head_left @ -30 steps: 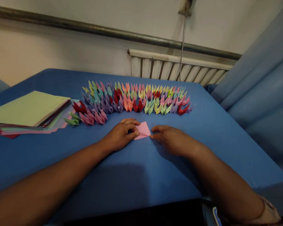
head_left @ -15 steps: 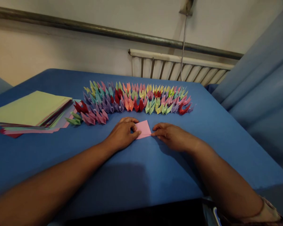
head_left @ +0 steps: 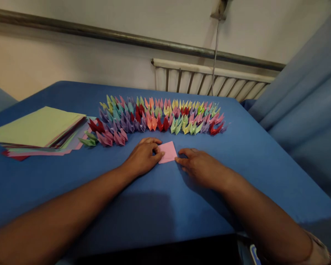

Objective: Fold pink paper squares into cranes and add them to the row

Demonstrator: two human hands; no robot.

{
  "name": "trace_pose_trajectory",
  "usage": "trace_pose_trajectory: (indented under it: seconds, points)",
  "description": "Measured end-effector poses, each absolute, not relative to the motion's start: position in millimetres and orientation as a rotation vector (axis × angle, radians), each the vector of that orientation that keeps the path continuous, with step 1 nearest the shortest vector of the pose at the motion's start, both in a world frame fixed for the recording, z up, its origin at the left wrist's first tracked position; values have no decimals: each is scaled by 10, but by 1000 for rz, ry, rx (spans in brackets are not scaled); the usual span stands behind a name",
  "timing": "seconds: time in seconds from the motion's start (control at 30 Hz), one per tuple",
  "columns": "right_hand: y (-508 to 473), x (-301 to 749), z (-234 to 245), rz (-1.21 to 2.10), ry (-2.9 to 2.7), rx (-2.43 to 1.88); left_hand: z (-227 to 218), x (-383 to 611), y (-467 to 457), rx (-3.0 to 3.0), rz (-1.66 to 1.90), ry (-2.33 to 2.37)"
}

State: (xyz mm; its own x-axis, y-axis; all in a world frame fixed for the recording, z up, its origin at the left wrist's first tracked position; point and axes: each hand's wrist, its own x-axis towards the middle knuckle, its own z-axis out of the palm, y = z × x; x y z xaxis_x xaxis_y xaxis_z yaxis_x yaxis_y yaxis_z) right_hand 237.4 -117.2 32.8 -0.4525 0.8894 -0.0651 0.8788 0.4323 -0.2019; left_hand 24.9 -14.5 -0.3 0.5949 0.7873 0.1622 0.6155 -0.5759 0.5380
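Observation:
A small folded square of pink origami paper (head_left: pixel 168 151) lies flat on the blue table in front of me. My left hand (head_left: pixel 144 156) grips its left edge, the thumb on top and the other fingers curled beside it. At the lower right corner is my right hand (head_left: pixel 198 165), a fingertip touching the paper there. Its thumb and fingers are bent and slightly apart, and it grips nothing that I can see. Beyond my hands stand rows of folded paper cranes (head_left: pixel 162 124) in many colours.
On the left lies a stack of coloured paper sheets (head_left: pixel 38 127), pale yellow on top. The blue table (head_left: pixel 253 180) reaches back toward a wall with a metal pipe (head_left: pixel 105 35) and a white radiator (head_left: pixel 193 70). A blue curtain (head_left: pixel 303 84) hangs at the right.
My right hand has shifted slightly down and left at the paper's lower right corner, its fingers spreading a little. The flap line along the paper's lower edge looks flatter. My left hand stays put.

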Motion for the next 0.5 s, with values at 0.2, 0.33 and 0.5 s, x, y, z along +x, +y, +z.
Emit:
trace_pose_trajectory:
  seconds: [0.2,0.33,0.5]
  points:
    - [-1159,2373,384,340,-2630,-1623,-13,208,-119,2424,537,1201]
    - [-1151,2372,374,352,-2619,-1606,18,190,-137,2514,551,1203]
    - [-1131,2394,328,330,-2586,-1555,125,175,-290,2832,401,864]
